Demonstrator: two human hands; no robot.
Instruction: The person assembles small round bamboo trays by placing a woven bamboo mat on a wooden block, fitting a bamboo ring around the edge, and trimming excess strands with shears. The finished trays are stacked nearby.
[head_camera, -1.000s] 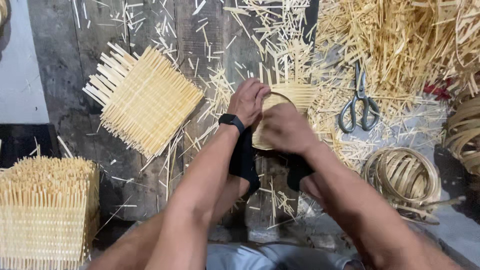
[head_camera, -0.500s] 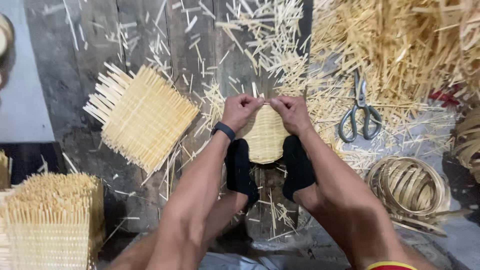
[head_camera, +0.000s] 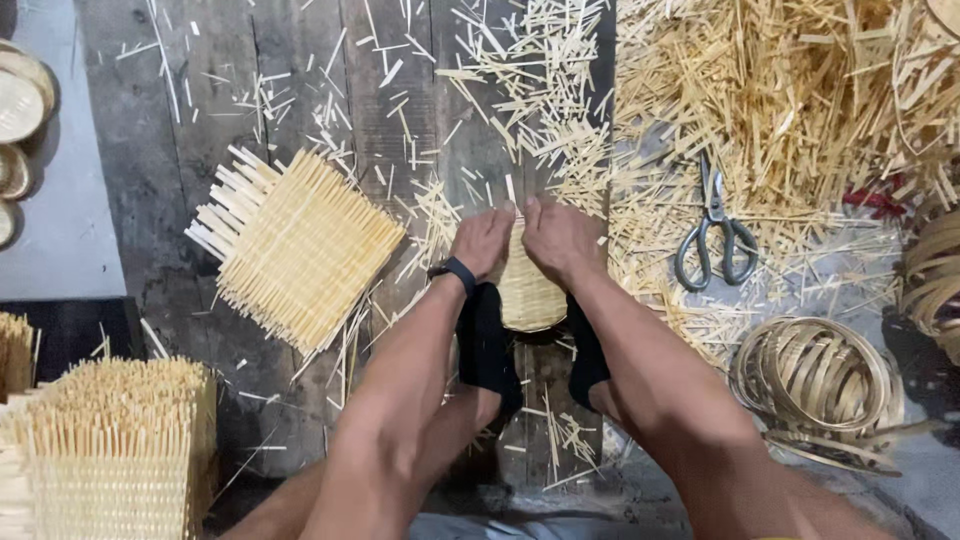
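Here, in the head view, my left hand (head_camera: 483, 240) and my right hand (head_camera: 562, 238) sit side by side on the top edge of the small woven piece (head_camera: 528, 292). The fingers of both hands are curled closed over that edge and press it. The piece lies on the dark wooden floor (head_camera: 200, 150), between my two feet in black socks (head_camera: 486, 345), which seem to hold its sides.

What could go wrong, I think: if I press too hard on the rim, the thin strips can crack or jump out of the weave. If one foot lets go, the piece can turn and the edge will come crooked. The loose strip offcuts (head_camera: 780, 90) lie very near, so one can catch under my fingers. The scissors (head_camera: 714, 238) are just beside my right arm, with the blades pointing away, and a careless elbow could touch them.

Compared with half a second ago, my hands have come closer together on the edge, now almost touching, and the view has moved a little. The square woven mat (head_camera: 300, 250), the hoops (head_camera: 815, 370) and the scissors lie as before.
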